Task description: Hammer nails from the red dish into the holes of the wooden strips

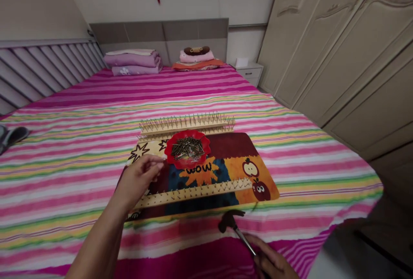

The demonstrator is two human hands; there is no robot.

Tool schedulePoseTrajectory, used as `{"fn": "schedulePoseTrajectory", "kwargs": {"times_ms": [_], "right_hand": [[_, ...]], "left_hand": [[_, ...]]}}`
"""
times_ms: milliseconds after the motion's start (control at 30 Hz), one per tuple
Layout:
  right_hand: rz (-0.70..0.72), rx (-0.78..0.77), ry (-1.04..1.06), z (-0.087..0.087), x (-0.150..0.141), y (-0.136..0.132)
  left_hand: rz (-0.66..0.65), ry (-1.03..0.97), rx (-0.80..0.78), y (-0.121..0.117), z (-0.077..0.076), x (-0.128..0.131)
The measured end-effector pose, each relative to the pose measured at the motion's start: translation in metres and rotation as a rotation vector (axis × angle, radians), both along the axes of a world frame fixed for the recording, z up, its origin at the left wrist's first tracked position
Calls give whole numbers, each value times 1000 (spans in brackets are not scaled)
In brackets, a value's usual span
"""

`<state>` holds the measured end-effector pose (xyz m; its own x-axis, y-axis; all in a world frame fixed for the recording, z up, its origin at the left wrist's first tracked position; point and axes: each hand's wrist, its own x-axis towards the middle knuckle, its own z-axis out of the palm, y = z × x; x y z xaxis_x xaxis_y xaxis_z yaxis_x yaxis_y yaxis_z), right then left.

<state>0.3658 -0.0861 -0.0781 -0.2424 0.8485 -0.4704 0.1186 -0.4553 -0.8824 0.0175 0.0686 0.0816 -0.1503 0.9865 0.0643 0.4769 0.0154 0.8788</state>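
Note:
My right hand (269,258) grips the handle of a claw hammer (240,232) at the front of the bed. The hammer's dark head is raised toward the mat. My left hand (143,175), its fingers pinched, hovers just left of a red scalloped bowl (168,152). Whatever those fingers hold, if anything, is too small to make out. Loose nails (190,147) fill the bowl. Nearer me, a wooden strip (203,190) studded with nails lies across the colourful mat (238,145), its left end partly behind my left hand and wrist.
Behind the bowl lie more wooden strips (183,125) bristling with upright nails. A striped sheet (306,141) covers the bed. Folded bedding (135,60) and a second folded pile (196,59) rest by the headboard. A wardrobe (342,55) stands along the right.

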Motion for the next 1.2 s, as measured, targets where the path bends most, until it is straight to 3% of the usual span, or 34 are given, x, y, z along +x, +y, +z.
{"fn": "schedulePoseTrajectory", "kwargs": {"times_ms": [133, 333, 467, 700, 833, 1033, 1200], "right_hand": [[-57, -154, 49, 0, -5, -8], [-144, -167, 20, 5, -16, -14], [-106, -155, -20, 4, -15, -14], [-82, -170, 5, -1, -11, -14], [-133, -139, 2, 3, -14, -16], [-76, -87, -4, 6, -14, -16], [-11, 103, -118, 11, -14, -16]], "left_hand": [[264, -452, -122, -50, -24, -13], [432, -571, -139, -78, -66, -7], [404, -509, -96, -77, -76, 3], [392, -363, -52, -72, -81, 20], [392, -147, -49, -74, -82, 21], [358, 104, 91, -77, -94, 18], [265, 214, 212, -76, -101, 20]]}}
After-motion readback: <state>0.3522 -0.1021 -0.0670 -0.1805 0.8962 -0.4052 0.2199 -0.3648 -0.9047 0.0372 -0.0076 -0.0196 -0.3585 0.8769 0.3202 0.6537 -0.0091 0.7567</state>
